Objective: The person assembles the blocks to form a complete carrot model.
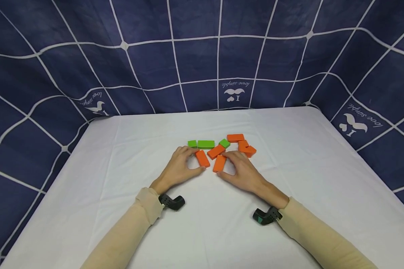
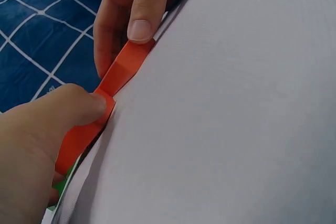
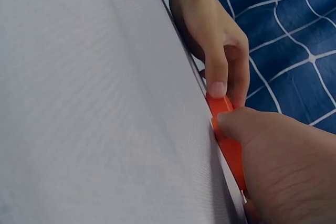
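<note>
My left hand (image 1: pixel 180 167) pinches an orange block (image 1: pixel 202 158) lengthwise, thumb at its near end and fingers at its far end. A second orange block (image 1: pixel 219 163) lies just to the right, pinched the same way by my right hand (image 1: pixel 243 171). The two blocks slant toward each other, their near ends a small gap apart in the head view. Beyond them lies a tilted orange block (image 1: pixel 216 151), close to the right hand's fingertips. In the left wrist view the left thumb presses the end of its orange block (image 2: pixel 79 142).
Behind the hands are a green block (image 1: pixel 206 144), a small green block (image 1: pixel 192 143) and another green one (image 1: pixel 224 143). To the right lie an orange block (image 1: pixel 235 138) and a cluster of orange blocks (image 1: pixel 245 148). A white cloth (image 1: pixel 202 228) covers the table; a dark blue curtain hangs behind.
</note>
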Action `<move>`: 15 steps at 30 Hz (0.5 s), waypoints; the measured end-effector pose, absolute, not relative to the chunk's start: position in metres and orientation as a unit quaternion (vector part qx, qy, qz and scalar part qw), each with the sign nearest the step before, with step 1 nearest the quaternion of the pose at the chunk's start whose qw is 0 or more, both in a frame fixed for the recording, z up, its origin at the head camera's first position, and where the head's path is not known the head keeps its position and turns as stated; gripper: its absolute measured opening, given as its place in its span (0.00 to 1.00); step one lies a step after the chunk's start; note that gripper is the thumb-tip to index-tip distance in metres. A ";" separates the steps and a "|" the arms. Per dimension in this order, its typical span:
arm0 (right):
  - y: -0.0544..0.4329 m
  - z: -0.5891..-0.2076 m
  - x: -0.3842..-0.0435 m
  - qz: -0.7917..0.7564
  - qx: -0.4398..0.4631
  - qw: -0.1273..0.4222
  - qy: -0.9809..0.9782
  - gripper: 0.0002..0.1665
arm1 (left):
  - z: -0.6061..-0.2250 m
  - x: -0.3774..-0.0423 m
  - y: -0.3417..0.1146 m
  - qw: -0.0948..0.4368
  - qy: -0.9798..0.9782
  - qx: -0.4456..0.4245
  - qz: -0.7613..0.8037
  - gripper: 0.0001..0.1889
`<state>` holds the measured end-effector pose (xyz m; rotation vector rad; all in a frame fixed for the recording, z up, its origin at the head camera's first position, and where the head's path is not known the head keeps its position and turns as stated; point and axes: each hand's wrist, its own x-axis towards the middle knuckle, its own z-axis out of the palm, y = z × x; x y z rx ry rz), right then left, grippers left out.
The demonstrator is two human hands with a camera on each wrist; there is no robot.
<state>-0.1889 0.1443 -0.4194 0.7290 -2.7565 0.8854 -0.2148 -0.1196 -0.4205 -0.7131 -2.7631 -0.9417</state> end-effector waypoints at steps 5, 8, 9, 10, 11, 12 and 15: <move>0.145 -0.422 -0.190 0.296 0.249 0.090 -0.918 0.38 | -0.416 -0.210 -0.121 0.054 -0.915 -0.243 -0.317 0.35; 0.145 -0.422 -0.190 0.297 0.252 0.083 -0.917 0.38 | -0.413 -0.203 -0.121 0.035 -0.915 -0.246 -0.319 0.34; 0.145 -0.422 -0.190 0.297 0.253 0.080 -0.917 0.38 | -0.413 -0.200 -0.121 0.027 -0.915 -0.246 -0.319 0.34; 0.145 -0.421 -0.190 0.296 0.253 0.077 -0.918 0.38 | -0.412 -0.198 -0.122 0.019 -0.915 -0.247 -0.319 0.34; 0.145 -0.421 -0.190 0.296 0.252 0.075 -0.918 0.38 | -0.412 -0.195 -0.122 0.011 -0.915 -0.247 -0.318 0.34; 0.145 -0.421 -0.190 0.295 0.251 0.073 -0.919 0.37 | -0.411 -0.193 -0.123 0.006 -0.915 -0.248 -0.317 0.34; 0.145 -0.422 -0.191 0.294 0.250 0.073 -0.920 0.37 | -0.412 -0.187 -0.125 0.000 -0.916 -0.250 -0.315 0.34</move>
